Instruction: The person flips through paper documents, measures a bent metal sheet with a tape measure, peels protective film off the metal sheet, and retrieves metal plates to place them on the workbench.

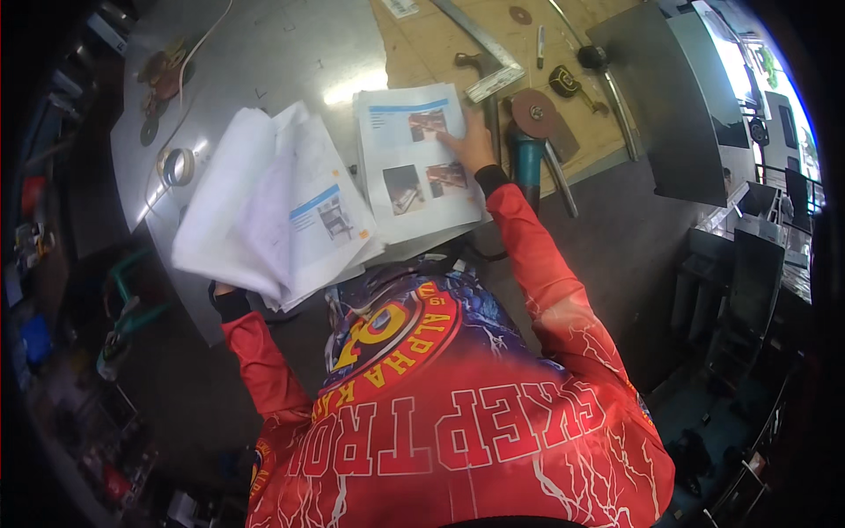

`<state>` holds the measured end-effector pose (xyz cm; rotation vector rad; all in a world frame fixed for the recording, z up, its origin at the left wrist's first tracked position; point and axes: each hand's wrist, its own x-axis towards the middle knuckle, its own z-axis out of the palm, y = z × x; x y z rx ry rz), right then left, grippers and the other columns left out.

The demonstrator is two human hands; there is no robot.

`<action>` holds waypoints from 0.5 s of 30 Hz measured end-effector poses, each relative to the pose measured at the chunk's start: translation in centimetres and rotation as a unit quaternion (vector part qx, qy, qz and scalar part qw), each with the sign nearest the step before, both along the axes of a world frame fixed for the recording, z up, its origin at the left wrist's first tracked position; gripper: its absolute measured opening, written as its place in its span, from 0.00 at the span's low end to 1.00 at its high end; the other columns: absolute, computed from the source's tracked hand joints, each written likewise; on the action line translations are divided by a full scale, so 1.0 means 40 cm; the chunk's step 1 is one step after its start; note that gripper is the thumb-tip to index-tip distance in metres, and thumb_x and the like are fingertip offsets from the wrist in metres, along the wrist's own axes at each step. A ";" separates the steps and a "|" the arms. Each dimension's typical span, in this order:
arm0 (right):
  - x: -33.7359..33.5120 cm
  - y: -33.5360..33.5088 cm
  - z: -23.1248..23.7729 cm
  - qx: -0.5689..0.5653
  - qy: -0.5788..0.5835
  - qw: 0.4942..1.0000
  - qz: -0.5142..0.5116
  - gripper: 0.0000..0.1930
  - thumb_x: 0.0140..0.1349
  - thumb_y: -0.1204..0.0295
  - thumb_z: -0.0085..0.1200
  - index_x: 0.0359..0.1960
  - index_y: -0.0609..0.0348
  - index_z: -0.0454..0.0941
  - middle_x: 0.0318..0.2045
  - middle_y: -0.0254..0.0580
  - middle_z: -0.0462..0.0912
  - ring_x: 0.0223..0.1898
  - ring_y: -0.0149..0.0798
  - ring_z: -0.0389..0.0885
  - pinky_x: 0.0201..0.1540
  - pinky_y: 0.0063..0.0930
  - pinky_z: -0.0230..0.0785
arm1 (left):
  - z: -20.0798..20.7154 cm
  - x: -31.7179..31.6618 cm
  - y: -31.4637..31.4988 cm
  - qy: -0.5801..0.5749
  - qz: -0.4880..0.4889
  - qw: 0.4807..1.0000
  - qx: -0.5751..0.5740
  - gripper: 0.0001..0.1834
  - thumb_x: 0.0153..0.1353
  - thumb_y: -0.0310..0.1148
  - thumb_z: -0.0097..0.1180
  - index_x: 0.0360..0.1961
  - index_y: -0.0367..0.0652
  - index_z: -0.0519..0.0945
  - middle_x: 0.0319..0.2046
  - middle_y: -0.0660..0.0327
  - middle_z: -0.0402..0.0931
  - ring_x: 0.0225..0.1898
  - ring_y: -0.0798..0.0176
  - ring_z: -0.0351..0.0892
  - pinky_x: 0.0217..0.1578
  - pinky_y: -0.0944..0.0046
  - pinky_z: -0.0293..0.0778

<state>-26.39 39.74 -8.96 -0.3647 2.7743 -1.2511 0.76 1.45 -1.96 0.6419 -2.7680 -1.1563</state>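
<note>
A stack of printed sheets (409, 211) with blue header bars and photos lies near the table's front edge. My right hand (473, 145) rests on its right edge, thumb stretched over the page and fingers extended, apart from the thumb. To the left, more printed sheets (319, 211) are turned up and curled over, with a blank white page (224, 198) bulging toward the left. My left hand (225, 289) is at the lower left edge of these curled sheets. Its fingers are hidden beneath the paper, so their grip does not show.
Right of the sheets lie a teal angle grinder (528, 158) with a reddish disc, a metal square (493, 79), a tape measure (565, 82) and a marker (540, 46). A tape roll (178, 166) and several discs (160, 79) sit left on the metal sheet (290, 53).
</note>
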 end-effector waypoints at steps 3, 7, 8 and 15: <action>0.022 -0.005 0.028 -0.031 0.053 0.998 -0.021 0.40 0.47 0.67 0.66 0.61 0.68 0.61 0.54 0.64 0.71 0.56 0.59 0.71 0.59 0.41 0.63 | 0.068 -0.035 0.004 -0.017 0.056 0.995 0.076 0.26 0.61 0.30 0.53 0.58 0.28 0.67 0.51 0.44 0.74 0.52 0.51 0.74 0.54 0.60 0.66; 0.077 -0.038 0.084 -0.040 0.110 0.992 -0.051 0.37 0.49 0.67 0.65 0.62 0.62 0.63 0.58 0.56 0.63 0.60 0.57 0.60 0.63 0.42 0.54 | 0.156 -0.086 0.030 -0.009 0.050 0.996 0.079 0.24 0.62 0.31 0.54 0.56 0.27 0.68 0.48 0.45 0.76 0.50 0.54 0.76 0.53 0.62 0.67; 0.094 -0.055 0.088 0.020 0.144 0.989 -0.037 0.36 0.49 0.67 0.65 0.62 0.59 0.64 0.58 0.56 0.63 0.60 0.57 0.60 0.63 0.45 0.53 | 0.175 -0.093 0.032 0.001 0.026 0.993 0.116 0.24 0.62 0.31 0.54 0.56 0.27 0.68 0.47 0.46 0.77 0.48 0.56 0.76 0.52 0.63 0.68; 0.207 -0.082 0.031 0.141 0.089 0.974 0.155 0.31 0.46 0.64 0.67 0.56 0.46 0.73 0.60 0.49 0.64 0.64 0.51 0.59 0.64 0.50 0.51 | 0.227 -0.082 0.058 0.110 0.129 0.934 0.315 0.21 0.62 0.31 0.58 0.54 0.32 0.71 0.46 0.55 0.78 0.45 0.62 0.77 0.48 0.66 0.70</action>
